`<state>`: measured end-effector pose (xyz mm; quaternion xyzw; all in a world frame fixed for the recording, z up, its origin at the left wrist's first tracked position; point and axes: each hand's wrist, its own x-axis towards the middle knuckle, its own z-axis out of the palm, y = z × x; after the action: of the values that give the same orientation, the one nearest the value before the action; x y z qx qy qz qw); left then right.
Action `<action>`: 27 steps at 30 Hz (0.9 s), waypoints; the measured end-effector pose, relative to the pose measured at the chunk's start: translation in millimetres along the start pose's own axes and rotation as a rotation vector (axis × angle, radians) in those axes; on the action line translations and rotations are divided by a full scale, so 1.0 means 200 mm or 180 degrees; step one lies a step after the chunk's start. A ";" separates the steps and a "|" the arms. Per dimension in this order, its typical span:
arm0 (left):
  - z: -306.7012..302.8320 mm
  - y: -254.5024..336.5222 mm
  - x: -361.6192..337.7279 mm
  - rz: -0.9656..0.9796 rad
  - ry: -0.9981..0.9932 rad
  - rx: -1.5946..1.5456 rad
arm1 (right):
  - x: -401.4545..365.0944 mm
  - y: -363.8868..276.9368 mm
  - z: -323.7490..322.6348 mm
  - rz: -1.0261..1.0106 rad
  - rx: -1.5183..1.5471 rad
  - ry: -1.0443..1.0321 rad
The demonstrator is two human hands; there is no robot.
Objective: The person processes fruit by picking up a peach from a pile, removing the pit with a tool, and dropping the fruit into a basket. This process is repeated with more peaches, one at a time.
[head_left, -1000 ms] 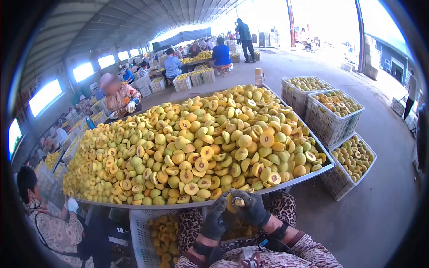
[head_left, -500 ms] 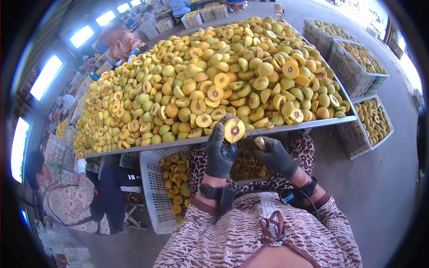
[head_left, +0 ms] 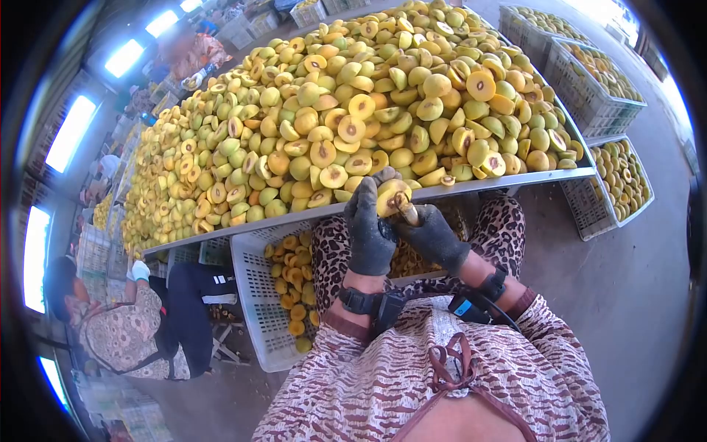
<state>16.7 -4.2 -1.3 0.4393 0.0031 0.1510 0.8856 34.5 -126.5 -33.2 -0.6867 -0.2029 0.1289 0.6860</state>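
- At the near edge of the metal table (head_left: pixel 530 179), we have one cut fruit half (head_left: pixel 388 197) up in our left hand (head_left: pixel 370 230); whether it is over the rim or just before it, we cannot tell.
- Our left fingers curl about that half and seem to pinch its edge; the thumb is mostly hidden.
- In our right hand (head_left: pixel 434 239), fingers are closed round a small tool (head_left: pixel 409 214), its end at the middle of the cut face; how deep, we cannot tell.
- We judge the step in hand to be working at the fruit's core; the next move calls for a steady left grip and a small, controlled twist, clear of our left fingertips.
- On the table lies a heap of yellow halves (head_left: pixel 294 140); below its near edge, a white crate (head_left: pixel 254 295) has hollowed pieces (head_left: pixel 296 295).
- Left of that edge, a co-worker's dark trousers (head_left: pixel 191 295) bear white marks too small to read; we find no legible brand or label.
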 end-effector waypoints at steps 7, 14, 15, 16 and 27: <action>-0.03 -0.06 0.08 -0.0294 0.0433 -0.0135 | 0.01 0.09 0.03 -0.0323 -0.0397 0.0144; 0.03 -0.08 0.07 -0.0281 0.0683 -0.0020 | 0.02 0.07 0.03 0.0022 -0.0450 0.0295; 0.05 -0.07 0.06 -0.0408 0.0763 -0.0170 | 0.02 0.08 0.02 0.0024 -0.0453 0.0298; 0.05 -0.08 0.05 -0.0417 0.0761 -0.0170 | 0.01 0.10 0.02 -0.0070 -0.0421 0.0323; 0.08 -0.09 0.05 -0.0166 0.0380 0.0068 | -0.03 0.16 0.02 -0.0446 -0.0080 0.0096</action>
<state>33.4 -24.2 -4.3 0.4387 0.0689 0.1538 0.8827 31.2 -125.8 -66.5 -0.6813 -0.2417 0.0677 0.6877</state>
